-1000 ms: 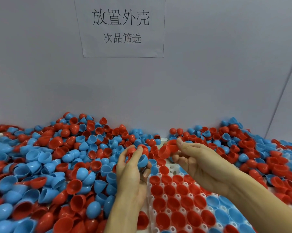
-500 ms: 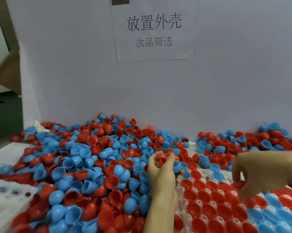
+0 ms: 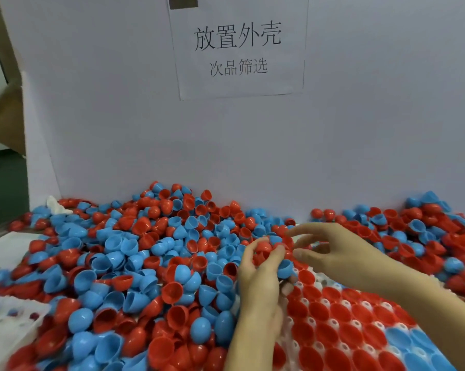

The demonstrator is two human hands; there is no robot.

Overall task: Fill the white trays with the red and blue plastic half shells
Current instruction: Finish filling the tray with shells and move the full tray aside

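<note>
Several half shells (image 3: 268, 253) were gripped in the curled left hand (image 3: 258, 285); the right hand (image 3: 330, 250) was held beside, fingers spread.

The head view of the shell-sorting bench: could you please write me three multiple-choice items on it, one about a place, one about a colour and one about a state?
1. Where does the white tray being filled lie?
A. lower right, under the right hand
B. propped against the back wall
C. on top of the paper sign

2. What colour are the shells in the tray's rows nearest the loose pile?
A. blue
B. red
C. yellow

3. What is the left hand doing?
A. lying flat on the pile
B. holding several red and blue half shells
C. pressing the sign

Answers: 1 A, the tray shows at lower right beneath the right hand. 2 B, red shells fill those rows, with blue shells farther right. 3 B, its fingers curl round a clutch of held half shells.
</note>
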